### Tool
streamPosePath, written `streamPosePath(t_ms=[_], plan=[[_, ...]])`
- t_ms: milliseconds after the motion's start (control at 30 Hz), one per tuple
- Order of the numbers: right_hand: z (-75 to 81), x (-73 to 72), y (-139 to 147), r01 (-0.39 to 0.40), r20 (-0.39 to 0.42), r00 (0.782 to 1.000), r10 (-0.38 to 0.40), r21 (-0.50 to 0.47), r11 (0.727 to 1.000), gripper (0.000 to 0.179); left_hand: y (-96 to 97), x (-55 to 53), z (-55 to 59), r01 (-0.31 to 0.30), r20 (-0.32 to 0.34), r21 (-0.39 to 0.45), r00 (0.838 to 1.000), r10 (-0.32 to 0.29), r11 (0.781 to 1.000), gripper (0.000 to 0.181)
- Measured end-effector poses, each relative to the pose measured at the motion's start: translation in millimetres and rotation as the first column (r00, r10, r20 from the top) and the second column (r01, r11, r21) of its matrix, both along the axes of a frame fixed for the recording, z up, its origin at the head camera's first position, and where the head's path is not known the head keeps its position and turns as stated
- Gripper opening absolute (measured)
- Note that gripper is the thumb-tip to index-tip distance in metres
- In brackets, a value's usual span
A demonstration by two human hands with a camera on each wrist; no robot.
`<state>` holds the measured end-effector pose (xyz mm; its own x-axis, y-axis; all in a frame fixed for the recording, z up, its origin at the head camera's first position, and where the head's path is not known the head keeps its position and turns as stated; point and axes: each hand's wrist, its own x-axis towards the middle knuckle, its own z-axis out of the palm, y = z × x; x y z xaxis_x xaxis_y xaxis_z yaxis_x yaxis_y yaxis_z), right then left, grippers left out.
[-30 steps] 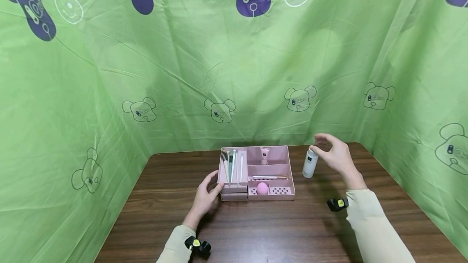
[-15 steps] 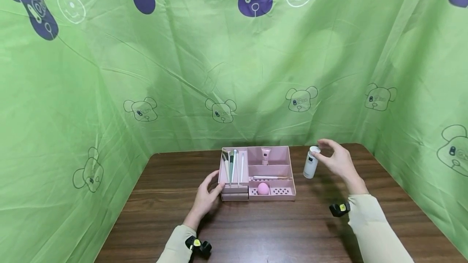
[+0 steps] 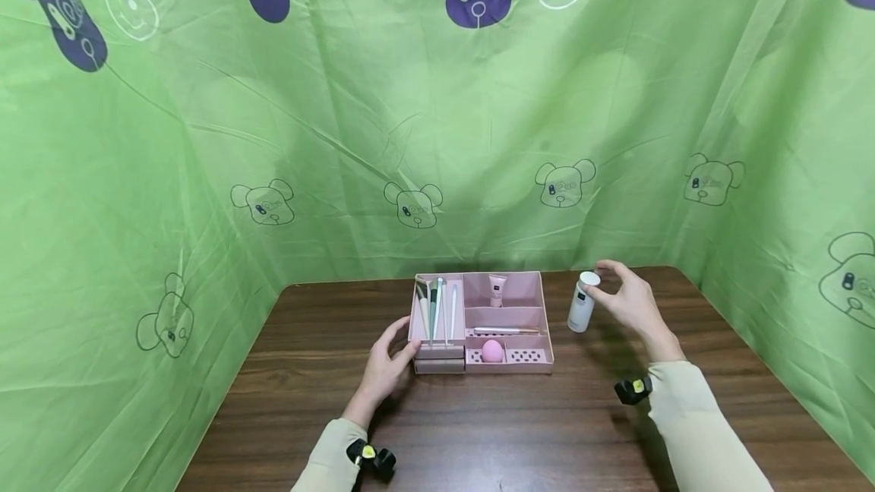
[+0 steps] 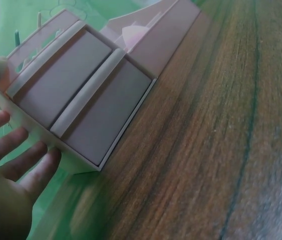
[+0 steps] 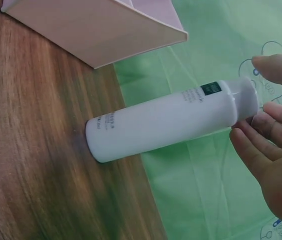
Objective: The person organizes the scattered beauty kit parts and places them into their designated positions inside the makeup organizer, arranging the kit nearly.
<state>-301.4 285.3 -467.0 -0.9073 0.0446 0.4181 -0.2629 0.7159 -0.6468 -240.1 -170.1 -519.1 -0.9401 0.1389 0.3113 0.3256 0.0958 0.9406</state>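
Observation:
My left hand point(image 3: 381, 372) rests at the front left corner of a pink desktop organizer point(image 3: 509, 368). Its thumb lies on the upper edge, while the fingers point(image 4: 43, 167) spread fairly straight along the side wall. Right of the organizer, a white lotion bottle point(image 3: 581, 310) stands upright on the table. My right hand point(image 3: 636, 304) is around the bottle's white cap point(image 5: 244, 97), with thumb and fingers spread apart and a gap showing between thumb and cap in the right wrist view. Inside the organizer are makeup brushes point(image 3: 434, 311), a small pink tube point(image 3: 497, 291), a slender pen-like item point(image 3: 506, 330) and a pink makeup sponge point(image 3: 492, 351).
Two small drawers point(image 4: 63, 77) sit in the organizer's front left part. The brown wooden table point(image 3: 478, 439) ends at a green curtain point(image 3: 342, 135) behind and on both sides. Black wrist cameras point(image 3: 632, 390) are strapped over both sleeves.
My right hand has moved slightly right and lower from over the bottle's top, uncovering the white cap. The bottle stays standing in place. My left hand keeps its place on the organizer.

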Motion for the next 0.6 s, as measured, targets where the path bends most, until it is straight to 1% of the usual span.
streamPosePath(t_ms=[267,400,600], plan=[[-13.6,-6.2,-4,0.032,0.020,0.999,-0.032,-0.023,0.999,0.057,-0.7,0.6,0.4,0.000,0.011,-0.001,1.000,0.000,1.000,0.054],[-21.0,-10.6,-5,0.038,0.005,0.999,-0.038,-0.003,0.999,0.056,-1.1,-0.3,0.5,0.001,0.008,0.008,1.000,-0.001,1.000,0.054],[-30.6,-12.1,-5,0.068,0.016,0.997,-0.069,0.050,0.996,0.055,-1.6,-1.5,-1.0,0.003,0.022,0.001,1.000,-0.003,1.000,0.054]])
